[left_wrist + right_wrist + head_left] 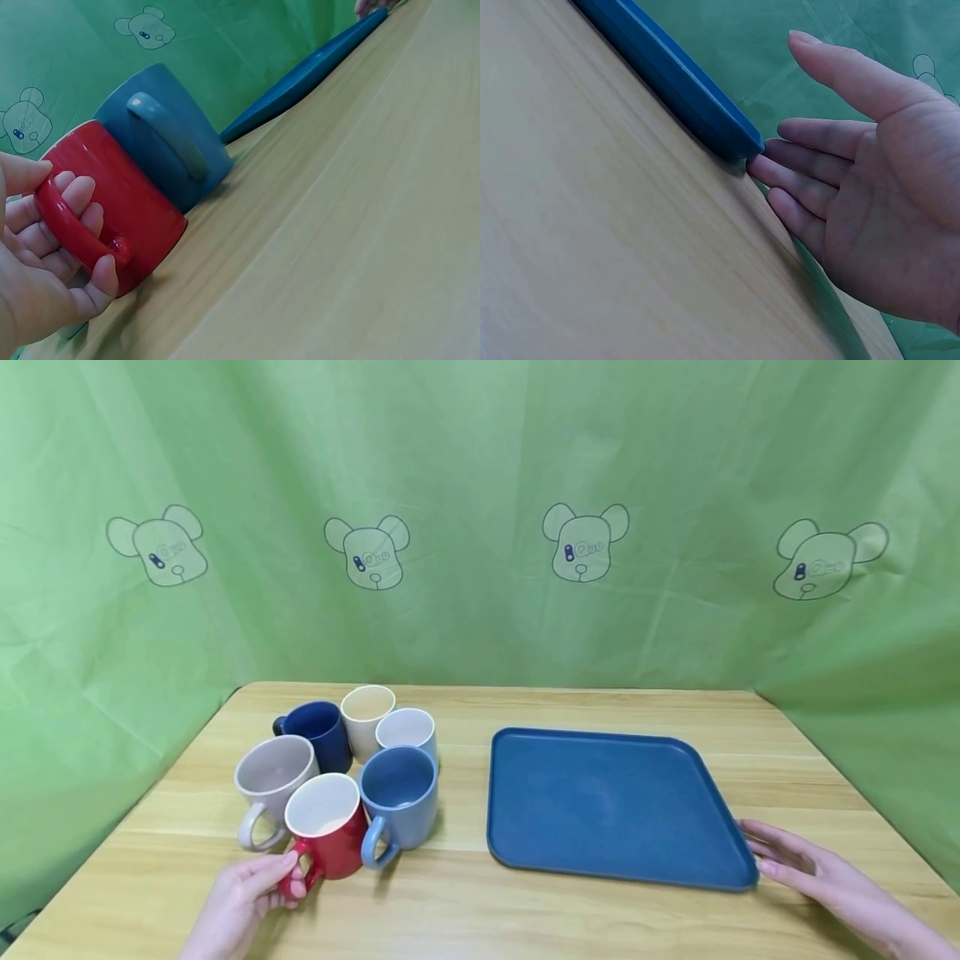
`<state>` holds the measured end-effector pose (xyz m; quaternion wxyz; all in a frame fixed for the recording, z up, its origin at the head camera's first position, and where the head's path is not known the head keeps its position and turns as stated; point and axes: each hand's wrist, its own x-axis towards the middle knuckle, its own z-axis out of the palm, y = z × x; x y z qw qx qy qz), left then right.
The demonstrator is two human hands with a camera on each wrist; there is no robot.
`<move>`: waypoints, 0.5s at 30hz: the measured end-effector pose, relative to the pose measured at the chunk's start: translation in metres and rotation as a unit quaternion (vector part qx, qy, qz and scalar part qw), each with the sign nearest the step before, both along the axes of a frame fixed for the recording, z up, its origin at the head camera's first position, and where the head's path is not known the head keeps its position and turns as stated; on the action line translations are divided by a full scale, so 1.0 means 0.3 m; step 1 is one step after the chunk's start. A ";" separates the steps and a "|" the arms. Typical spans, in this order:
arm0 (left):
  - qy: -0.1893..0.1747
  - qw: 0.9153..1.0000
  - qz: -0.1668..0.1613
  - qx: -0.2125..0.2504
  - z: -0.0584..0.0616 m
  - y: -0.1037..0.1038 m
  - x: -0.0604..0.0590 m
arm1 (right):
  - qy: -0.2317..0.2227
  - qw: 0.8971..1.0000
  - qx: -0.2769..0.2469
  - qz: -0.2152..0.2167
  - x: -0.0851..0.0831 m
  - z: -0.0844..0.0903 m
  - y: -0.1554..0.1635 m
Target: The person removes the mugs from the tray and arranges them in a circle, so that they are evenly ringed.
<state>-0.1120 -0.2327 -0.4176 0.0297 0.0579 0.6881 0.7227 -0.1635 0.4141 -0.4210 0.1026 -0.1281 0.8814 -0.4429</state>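
My left hand (251, 889) holds the handle of a red mug (341, 847) with a white inside. In the left wrist view the thumb lies at the top of the red handle (71, 225), and fingers pass through its loop. Right beside it stands a light blue mug (408, 814), its handle toward me. A pale grey mug (258, 781) is just to the left of the red one. My right hand (798, 860) is at the right edge of a blue tray (607, 810). In the right wrist view its fingers are extended, with fingertips right at the tray's corner (735, 139).
Behind the front mugs stand a dark blue mug (330, 743), a cream mug (360, 731) and a white-lined mug (420, 731), close together. All rest on a wooden table (585, 914). A green curtain (480, 635) with bear-head prints hangs at the back and sides.
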 end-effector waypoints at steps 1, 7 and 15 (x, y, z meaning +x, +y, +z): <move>0.000 1.000 -0.001 0.002 0.001 -0.001 -0.002 | 0.002 1.000 0.000 -0.001 0.001 0.000 -0.001; -0.012 1.000 -0.014 -0.001 0.003 -0.006 -0.006 | 0.019 1.000 -0.001 0.005 0.001 0.000 0.007; -0.052 0.971 0.120 -0.199 0.077 0.035 0.004 | -0.018 1.000 0.024 -0.008 -0.004 0.018 0.000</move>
